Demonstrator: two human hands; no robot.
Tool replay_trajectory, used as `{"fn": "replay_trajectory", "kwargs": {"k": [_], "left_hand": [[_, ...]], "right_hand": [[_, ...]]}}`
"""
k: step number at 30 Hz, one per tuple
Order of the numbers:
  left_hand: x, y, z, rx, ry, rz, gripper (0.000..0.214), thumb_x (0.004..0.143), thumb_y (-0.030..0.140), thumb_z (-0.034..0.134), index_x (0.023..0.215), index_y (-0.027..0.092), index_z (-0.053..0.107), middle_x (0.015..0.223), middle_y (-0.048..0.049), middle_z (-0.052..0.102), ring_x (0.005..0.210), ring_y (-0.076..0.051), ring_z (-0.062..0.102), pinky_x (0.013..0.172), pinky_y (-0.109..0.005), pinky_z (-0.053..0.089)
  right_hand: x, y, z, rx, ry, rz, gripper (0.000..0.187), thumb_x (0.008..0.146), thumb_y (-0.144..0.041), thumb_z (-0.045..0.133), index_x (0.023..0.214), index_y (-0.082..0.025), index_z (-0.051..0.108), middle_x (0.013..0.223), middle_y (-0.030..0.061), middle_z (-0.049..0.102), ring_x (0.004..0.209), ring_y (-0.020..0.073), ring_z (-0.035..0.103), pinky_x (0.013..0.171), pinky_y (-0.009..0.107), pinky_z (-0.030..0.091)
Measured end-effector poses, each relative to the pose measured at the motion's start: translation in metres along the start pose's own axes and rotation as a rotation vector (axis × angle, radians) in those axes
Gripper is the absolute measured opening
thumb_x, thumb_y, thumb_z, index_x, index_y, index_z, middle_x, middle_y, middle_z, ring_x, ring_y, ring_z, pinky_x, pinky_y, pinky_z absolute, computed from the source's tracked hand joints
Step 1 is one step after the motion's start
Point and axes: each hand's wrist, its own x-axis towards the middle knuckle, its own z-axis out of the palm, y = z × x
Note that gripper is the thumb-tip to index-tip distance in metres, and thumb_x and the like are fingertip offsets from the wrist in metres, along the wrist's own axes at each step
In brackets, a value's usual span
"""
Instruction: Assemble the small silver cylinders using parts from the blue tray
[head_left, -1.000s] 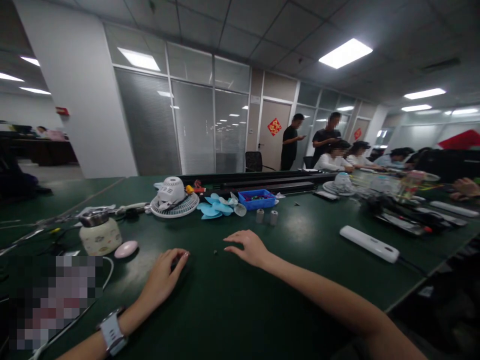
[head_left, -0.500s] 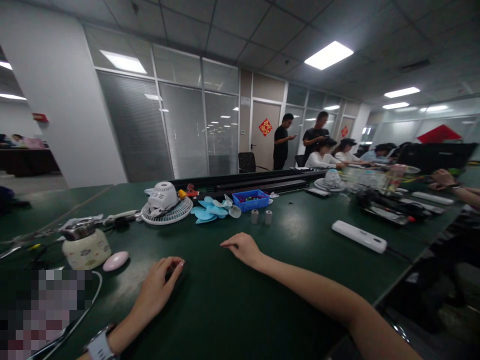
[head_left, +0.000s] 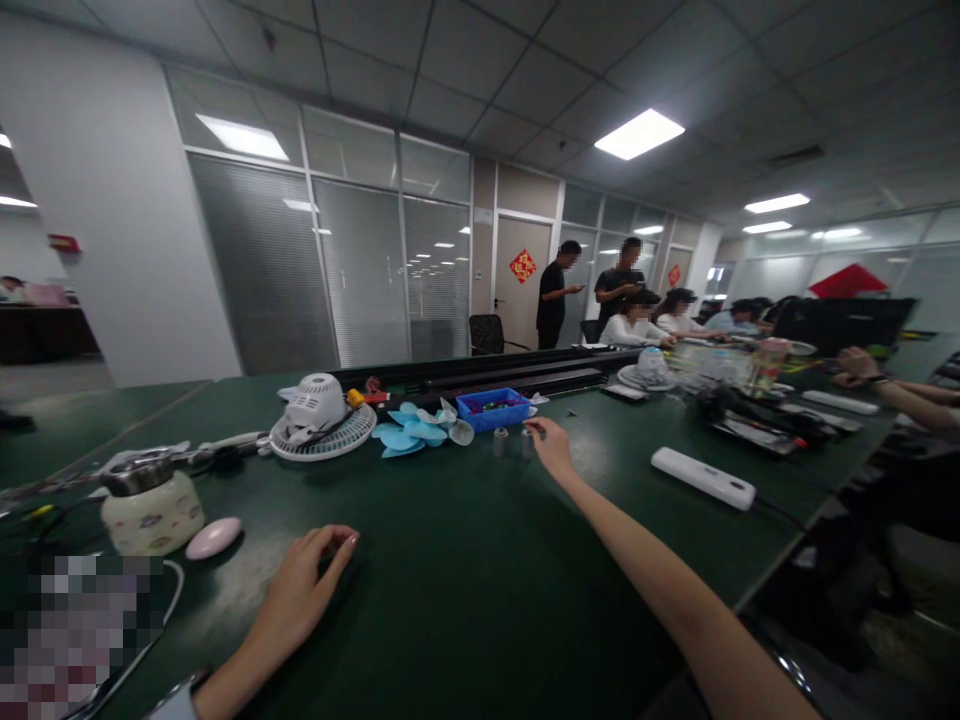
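At the fingertips of the right hand [head_left: 553, 450], the right-hand small cylinder [head_left: 526, 449] is found on the tabletop [head_left: 450, 560]; whether it is gripped cannot be told at this small scale. A light pinch, kept clear of its twin [head_left: 500, 444], would be advised. The left hand [head_left: 309, 575] is loosely curled, nothing held. The reach is hemmed by the blue tray [head_left: 496, 418] behind.

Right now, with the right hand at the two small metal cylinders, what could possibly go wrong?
The right hand is at the right cylinder, contact unclear; a clumsy touch might tip it, and being round, it could roll. The left cylinder stands close beside it and might be knocked too. The blue tray sits just behind them, so a push could bump it.
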Motion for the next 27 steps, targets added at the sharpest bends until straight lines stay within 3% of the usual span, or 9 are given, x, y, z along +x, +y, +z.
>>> {"fn": "replay_trajectory", "kwargs": {"k": [11, 22, 24, 27], "left_hand": [[0.002, -0.006, 0.002, 0.006, -0.019, 0.006, 0.050, 0.083, 0.063, 0.043, 0.096, 0.021, 0.067, 0.094, -0.0082, 0.069, 0.089, -0.026, 0.064, 0.082, -0.041, 0.052], [0.004, -0.012, 0.005, 0.007, -0.021, 0.039, 0.052, 0.083, 0.065, 0.042, 0.097, 0.021, 0.066, 0.094, -0.0087, 0.069, 0.089, -0.027, 0.063, 0.082, -0.042, 0.051], [0.004, -0.014, 0.005, 0.007, -0.015, 0.045, 0.052, 0.083, 0.065, 0.042, 0.096, 0.021, 0.067, 0.094, -0.0089, 0.069, 0.088, -0.027, 0.063, 0.082, -0.042, 0.052], [0.004, -0.014, 0.005, 0.012, -0.017, 0.041, 0.052, 0.083, 0.065, 0.043, 0.096, 0.021, 0.067, 0.093, -0.0088, 0.069, 0.088, -0.027, 0.063, 0.081, -0.042, 0.052]], "right_hand": [[0.005, 0.010, 0.013, 0.001, -0.026, 0.006, 0.024, 0.085, -0.026, 0.048, 0.089, -0.020, 0.071, 0.093, 0.0050, 0.072, 0.086, 0.0193, 0.065, 0.084, 0.031, 0.048], [-0.002, 0.012, 0.015, -0.088, 0.050, 0.082, 0.022, 0.084, -0.027, 0.048, 0.086, -0.022, 0.070, 0.087, 0.0041, 0.073, 0.082, 0.0203, 0.066, 0.083, 0.033, 0.047], [-0.001, 0.009, 0.015, -0.102, 0.060, 0.054, 0.022, 0.083, -0.031, 0.052, 0.092, -0.022, 0.070, 0.098, 0.0051, 0.073, 0.094, 0.0215, 0.065, 0.093, 0.037, 0.043], [0.001, 0.003, 0.020, -0.196, 0.086, -0.039, 0.034, 0.082, -0.042, 0.058, 0.109, -0.023, 0.067, 0.124, 0.0085, 0.064, 0.118, 0.0245, 0.055, 0.109, 0.044, 0.025]]}}
